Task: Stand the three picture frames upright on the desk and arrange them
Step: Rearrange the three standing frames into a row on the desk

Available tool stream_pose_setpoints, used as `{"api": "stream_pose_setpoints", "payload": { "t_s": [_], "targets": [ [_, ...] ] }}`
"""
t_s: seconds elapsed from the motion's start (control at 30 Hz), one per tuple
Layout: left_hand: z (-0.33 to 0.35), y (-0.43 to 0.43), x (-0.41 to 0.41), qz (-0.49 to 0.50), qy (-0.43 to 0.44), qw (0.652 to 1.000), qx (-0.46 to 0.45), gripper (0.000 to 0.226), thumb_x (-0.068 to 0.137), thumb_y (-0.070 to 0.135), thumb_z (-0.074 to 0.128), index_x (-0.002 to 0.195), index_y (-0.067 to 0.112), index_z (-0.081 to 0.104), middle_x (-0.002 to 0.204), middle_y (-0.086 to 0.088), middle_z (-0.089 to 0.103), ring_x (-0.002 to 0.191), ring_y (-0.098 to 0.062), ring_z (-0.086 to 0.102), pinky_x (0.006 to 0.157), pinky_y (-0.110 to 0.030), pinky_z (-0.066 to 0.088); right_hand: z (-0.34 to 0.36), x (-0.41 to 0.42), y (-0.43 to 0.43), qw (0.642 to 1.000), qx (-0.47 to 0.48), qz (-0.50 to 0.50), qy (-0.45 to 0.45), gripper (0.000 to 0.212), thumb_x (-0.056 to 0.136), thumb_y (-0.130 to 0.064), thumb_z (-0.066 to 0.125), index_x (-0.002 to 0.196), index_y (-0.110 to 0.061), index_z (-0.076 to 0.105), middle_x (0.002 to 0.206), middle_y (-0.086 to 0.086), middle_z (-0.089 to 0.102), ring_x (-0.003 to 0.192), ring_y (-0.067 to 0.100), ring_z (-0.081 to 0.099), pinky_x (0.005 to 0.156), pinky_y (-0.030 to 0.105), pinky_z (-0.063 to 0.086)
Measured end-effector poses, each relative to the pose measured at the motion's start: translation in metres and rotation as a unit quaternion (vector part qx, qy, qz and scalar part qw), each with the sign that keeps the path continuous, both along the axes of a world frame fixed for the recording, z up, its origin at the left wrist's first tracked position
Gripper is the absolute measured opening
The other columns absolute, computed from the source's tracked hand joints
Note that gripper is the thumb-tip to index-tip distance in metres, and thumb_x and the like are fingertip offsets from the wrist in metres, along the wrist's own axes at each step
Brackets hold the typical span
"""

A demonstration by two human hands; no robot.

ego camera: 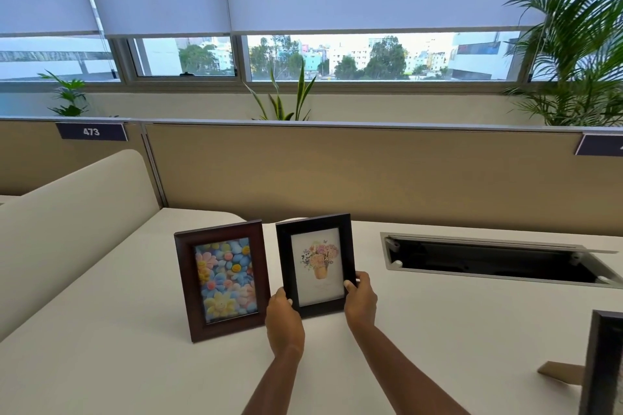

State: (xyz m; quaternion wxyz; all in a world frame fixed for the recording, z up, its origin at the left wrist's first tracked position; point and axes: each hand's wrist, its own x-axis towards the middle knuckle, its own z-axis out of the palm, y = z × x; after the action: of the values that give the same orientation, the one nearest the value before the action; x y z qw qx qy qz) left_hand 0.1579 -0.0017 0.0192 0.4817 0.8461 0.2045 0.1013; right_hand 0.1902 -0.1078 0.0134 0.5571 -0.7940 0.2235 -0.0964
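Both forearms extend forward over the desk (438, 330). The left hand (285, 323) and right hand (360, 301) clamp the lower corners of the black frame (315, 264), upright, long axis vertical, picture facing the person, mid-desk. The brown frame (222, 280) stands just beside it, leftward. A third frame (601, 364) stands at the right edge.

Readable: "473" in white digits on a dark nameplate (91, 131) fixed to the top of the beige partition (337, 172) at left. On a second dark nameplate (601, 144) at the right edge, only a cut-off white mark, not legible. Faint lettering under the flowerpot print in the black frame (316, 265), too small to read.
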Motion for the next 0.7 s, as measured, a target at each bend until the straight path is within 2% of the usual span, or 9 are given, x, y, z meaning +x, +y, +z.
{"api": "stream_pose_setpoints", "payload": {
  "t_s": [0.37,0.7],
  "targets": [
    [-0.002,-0.004,0.004,-0.025,0.007,0.998,0.059,0.035,0.092,-0.006,0.045,0.127,-0.001,0.044,0.126,-0.019,0.055,0.113,-0.028,0.058,0.093,-0.033,0.050,-0.001,0.006,0.002,1.000,-0.009,0.015,0.015,0.033,0.095,-0.003,0.043,0.127,0.000,0.042,0.128,0.023,0.056,0.116,0.036,0.054,0.095,0.041,0.046],
    [-0.010,-0.014,-0.002,-0.034,0.032,0.996,0.080,0.054,0.094,0.001,0.044,0.143,-0.001,0.020,0.141,-0.019,0.041,0.123,-0.029,0.050,0.099,-0.032,0.046,-0.006,0.000,-0.004,0.997,-0.030,0.065,0.034,0.037,0.095,-0.007,0.044,0.131,-0.002,0.038,0.134,0.020,0.051,0.124,0.034,0.049,0.101,0.039,0.042]
  ]
}}
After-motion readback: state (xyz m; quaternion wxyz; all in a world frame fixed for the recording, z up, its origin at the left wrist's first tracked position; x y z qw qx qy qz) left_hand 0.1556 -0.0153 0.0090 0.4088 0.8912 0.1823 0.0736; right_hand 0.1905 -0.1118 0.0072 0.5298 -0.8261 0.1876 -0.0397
